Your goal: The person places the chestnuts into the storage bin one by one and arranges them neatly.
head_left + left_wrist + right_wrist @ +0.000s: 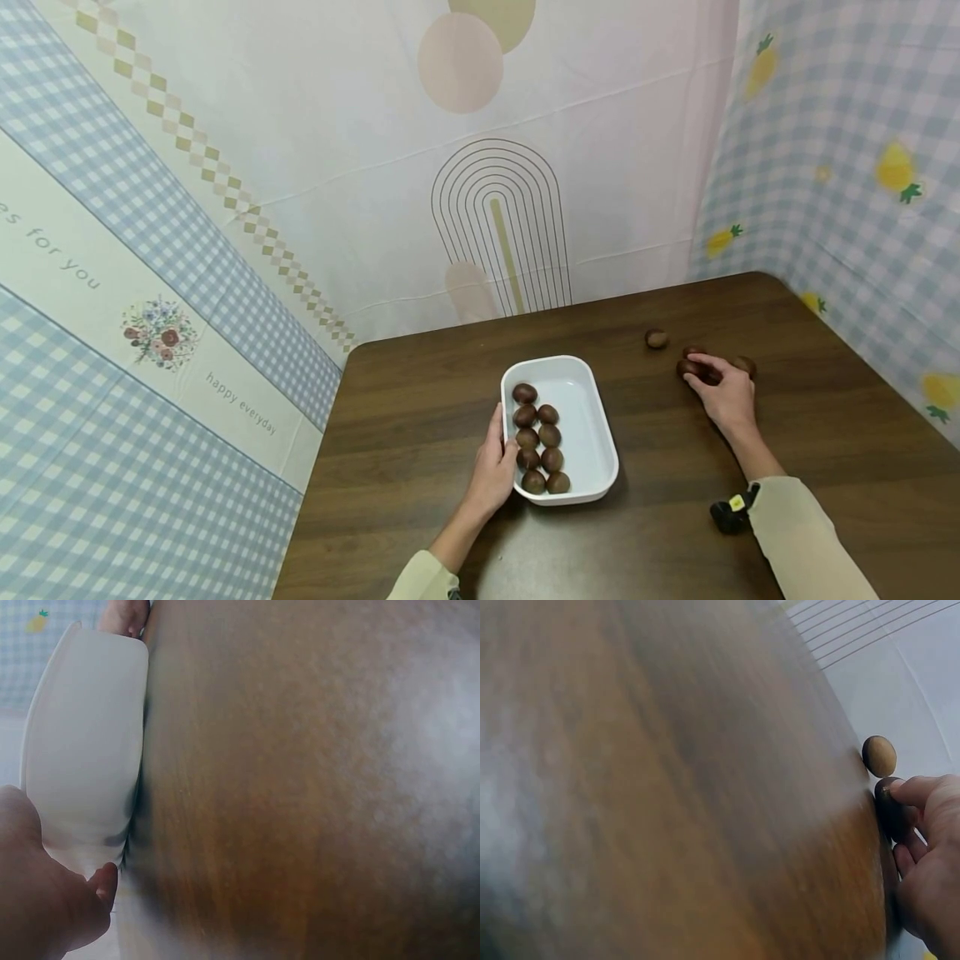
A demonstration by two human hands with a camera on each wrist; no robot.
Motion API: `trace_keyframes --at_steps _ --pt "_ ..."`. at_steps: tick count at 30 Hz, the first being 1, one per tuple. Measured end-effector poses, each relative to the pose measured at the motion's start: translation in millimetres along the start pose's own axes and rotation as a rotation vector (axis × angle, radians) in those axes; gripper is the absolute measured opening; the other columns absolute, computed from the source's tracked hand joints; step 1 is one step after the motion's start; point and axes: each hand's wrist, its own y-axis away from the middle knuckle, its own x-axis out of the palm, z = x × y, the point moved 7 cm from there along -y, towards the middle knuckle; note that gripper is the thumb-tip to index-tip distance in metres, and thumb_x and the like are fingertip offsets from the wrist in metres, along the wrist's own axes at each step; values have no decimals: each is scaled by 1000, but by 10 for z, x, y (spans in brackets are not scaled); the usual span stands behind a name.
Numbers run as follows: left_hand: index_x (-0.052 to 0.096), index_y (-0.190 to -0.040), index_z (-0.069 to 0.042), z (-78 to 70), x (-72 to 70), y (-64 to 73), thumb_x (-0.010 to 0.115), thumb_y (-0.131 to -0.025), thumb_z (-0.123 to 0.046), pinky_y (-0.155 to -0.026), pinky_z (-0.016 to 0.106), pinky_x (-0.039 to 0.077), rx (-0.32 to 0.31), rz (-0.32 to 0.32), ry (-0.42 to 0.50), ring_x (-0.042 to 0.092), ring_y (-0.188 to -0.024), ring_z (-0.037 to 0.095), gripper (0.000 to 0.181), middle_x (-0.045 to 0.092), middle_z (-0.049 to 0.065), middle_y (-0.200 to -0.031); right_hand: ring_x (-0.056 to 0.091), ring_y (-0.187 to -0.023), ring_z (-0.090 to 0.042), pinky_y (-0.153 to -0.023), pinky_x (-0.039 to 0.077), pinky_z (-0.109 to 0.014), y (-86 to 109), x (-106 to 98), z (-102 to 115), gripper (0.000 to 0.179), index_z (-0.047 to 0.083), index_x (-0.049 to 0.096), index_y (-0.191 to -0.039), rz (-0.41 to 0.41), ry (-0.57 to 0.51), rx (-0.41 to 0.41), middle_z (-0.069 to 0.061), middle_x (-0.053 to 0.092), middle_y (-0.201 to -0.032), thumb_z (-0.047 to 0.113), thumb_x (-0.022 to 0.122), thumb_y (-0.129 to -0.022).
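Note:
A white rectangular dish (592,433) stands on the table with several brown chestnuts (550,435) in two columns along its left side. My left hand (492,471) holds the dish by its left wall, the thumb over the rim and the fingers against the outside. At the right, my right hand (723,396) pinches a dark chestnut (891,810) between thumb and fingers, low over the table. Other chestnuts lie around that hand, one at its right (744,366) partly hidden behind it. A lone chestnut (656,338) sits farther back and to the left of it.
The dark wooden table (420,400) meets a hanging printed cloth (360,167) at its back edge. Checked cloths hang along the left and right sides. A black strap device (731,512) is worn at the right sleeve.

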Motion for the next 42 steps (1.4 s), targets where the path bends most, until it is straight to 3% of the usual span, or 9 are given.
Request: trace_keyframes --at_steps 9,22,27,28,31,34,37,42 --pt "27 -169 -7 -6 -9 -7 49 -106 -2 -120 57 35 11 -8 -14 48 -146 33 67 45 19 -163 56 -126 -52 -110 31 -69 5 2 30 36 -1 74 -128 -3 11 -27 -32 68 -129 4 80 -93" --pt "26 -169 -8 6 5 -9 49 -106 -3 -120 55 35 1 4 0 48 -145 32 67 43 19 -164 62 -121 -50 -110 33 -68 26 -23 40 36 0 74 -129 27 33 -11 -31 69 -126 7 80 -95" --pt "25 -169 -8 -7 5 -5 48 -106 -4 -121 55 34 -4 8 8 46 -147 32 67 42 19 -165 66 -114 -50 -104 39 -67 49 -38 76 36 -1 73 -129 42 37 -21 -33 69 -125 7 80 -95" --pt "25 -169 -8 -8 5 -4 48 -106 -4 -121 56 33 -4 9 10 46 -147 32 67 42 19 -165 67 -113 -50 -101 43 -63 55 -39 82 36 0 73 -130 46 42 -23 -32 69 -125 8 80 -95" --pt "25 -169 -7 -8 4 -3 48 -106 -4 -120 55 34 -4 9 10 46 -147 32 67 42 20 -165 69 -112 -48 -93 50 -35 62 -45 102 36 1 74 -130 58 43 -27 -29 71 -125 11 80 -96" --pt "25 -169 -7 -9 0 -1 48 -106 -4 -120 56 34 -2 7 6 47 -147 32 67 43 20 -164 70 -113 -46 -78 42 -9 62 -40 121 37 2 74 -131 78 29 -23 -26 72 -125 16 80 -97" --pt "25 -169 -7 -12 -2 2 48 -106 -4 -120 56 34 -1 4 3 46 -147 32 67 43 20 -164 69 -115 -46 -74 40 -1 57 -31 155 38 2 73 -132 102 -5 -17 -27 71 -128 19 78 -99" --pt "25 -169 -6 -18 1 2 48 -106 -3 -121 56 33 2 0 -7 46 -147 32 67 43 20 -164 67 -118 -43 -76 42 -2 55 -8 227 41 2 71 -136 137 -45 7 -25 69 -134 24 75 -102"
